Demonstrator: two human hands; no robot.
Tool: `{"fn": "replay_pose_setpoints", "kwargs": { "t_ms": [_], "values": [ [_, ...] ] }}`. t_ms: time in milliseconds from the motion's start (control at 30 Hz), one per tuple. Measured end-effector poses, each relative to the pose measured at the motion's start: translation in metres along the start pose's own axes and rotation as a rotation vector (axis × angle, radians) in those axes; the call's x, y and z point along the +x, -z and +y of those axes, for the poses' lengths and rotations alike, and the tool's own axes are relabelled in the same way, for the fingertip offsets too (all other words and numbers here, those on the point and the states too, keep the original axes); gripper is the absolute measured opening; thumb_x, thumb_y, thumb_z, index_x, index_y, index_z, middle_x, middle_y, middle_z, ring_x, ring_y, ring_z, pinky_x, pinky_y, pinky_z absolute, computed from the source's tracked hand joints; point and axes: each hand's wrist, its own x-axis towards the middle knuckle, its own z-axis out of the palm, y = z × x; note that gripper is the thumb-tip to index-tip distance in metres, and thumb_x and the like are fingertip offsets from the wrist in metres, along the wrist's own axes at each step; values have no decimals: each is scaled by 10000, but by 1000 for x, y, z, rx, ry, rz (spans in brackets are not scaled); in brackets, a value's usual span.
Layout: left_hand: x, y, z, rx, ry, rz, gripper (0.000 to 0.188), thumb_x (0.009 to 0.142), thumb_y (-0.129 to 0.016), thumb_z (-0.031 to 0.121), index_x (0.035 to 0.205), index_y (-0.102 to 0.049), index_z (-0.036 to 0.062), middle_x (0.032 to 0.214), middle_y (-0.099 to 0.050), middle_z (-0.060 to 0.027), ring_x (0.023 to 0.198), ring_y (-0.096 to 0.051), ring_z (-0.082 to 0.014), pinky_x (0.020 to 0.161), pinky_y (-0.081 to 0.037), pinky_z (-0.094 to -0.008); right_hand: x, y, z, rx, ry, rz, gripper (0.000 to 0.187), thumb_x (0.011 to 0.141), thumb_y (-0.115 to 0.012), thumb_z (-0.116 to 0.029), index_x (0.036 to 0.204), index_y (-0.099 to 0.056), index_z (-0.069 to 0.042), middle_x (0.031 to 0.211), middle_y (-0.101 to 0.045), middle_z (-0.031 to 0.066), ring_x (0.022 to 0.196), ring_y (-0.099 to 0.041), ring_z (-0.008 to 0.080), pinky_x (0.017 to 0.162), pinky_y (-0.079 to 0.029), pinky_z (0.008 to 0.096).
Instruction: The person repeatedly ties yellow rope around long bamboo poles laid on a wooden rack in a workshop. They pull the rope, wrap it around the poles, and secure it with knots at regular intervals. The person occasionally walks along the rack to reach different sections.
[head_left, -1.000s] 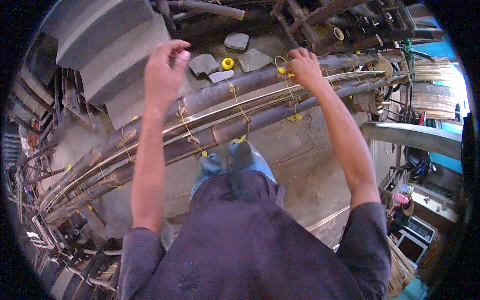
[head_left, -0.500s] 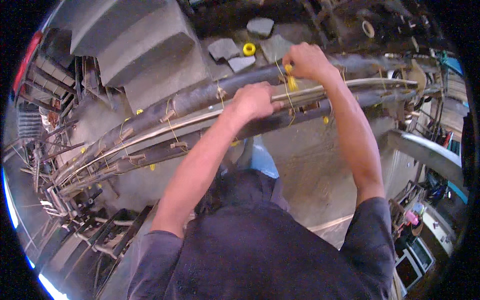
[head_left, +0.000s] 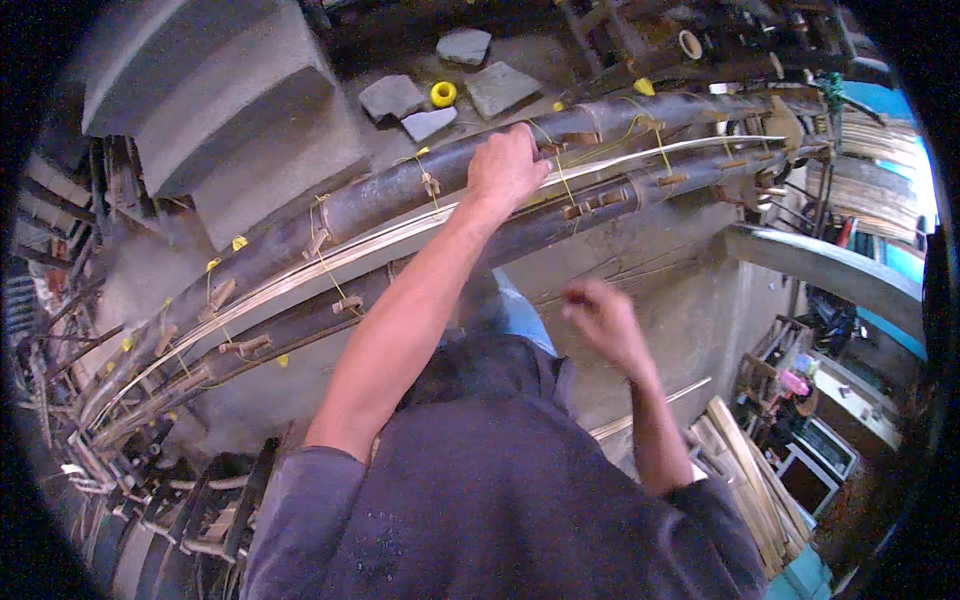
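Note:
Two long dark poles, the far pole and the near pole, curve across in front of me. Pale thin strips run lengthwise between them, and yellow cord crosses at several places, with short wooden pegs beside it. My left hand rests on the far pole with its fingers curled beside a cord and a peg; what they grip is hidden. Lower and nearer to me, my right hand is over the floor, blurred by motion, and its fingers do not show clearly.
Beyond the far pole lie several flat grey stones around a yellow ring-shaped roll. Concrete steps rise at the far left. A concrete ledge stands at the right, and wooden boards lie near my right elbow.
My right hand has left the far pole, where it held a yellow cord bundle, and come down toward me. My left hand has shifted onto the far pole. The whole view has turned slightly.

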Motion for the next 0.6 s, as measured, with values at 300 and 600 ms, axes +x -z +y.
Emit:
{"fn": "replay_pose_setpoints", "kwargs": {
  "t_ms": [300, 600],
  "values": [
    [19, 89, -15, 387, -73, 408, 215, 831, -608, 208, 1016, -601, 99, 829, -692, -168, 785, -695, -323, 696, -550, -464, -31, -90, -37, 292, -119, -184, 325, 854, -663, -90, 1161, -596, -6, 956, -682, 104, 870, -658, 182, 760, -514, 329],
    [-48, 74, -11, 166, -189, 109, 297, 819, -673, 392, 873, -688, 100, 828, -693, -116, 787, -674, -294, 674, -522, -431, 29, -110, -11, 56, -82, -20, 316, 832, -658, -200, 1105, -627, -46, 872, -672, 154, 808, -658, 311, 740, -510, 392]
  ]
}}
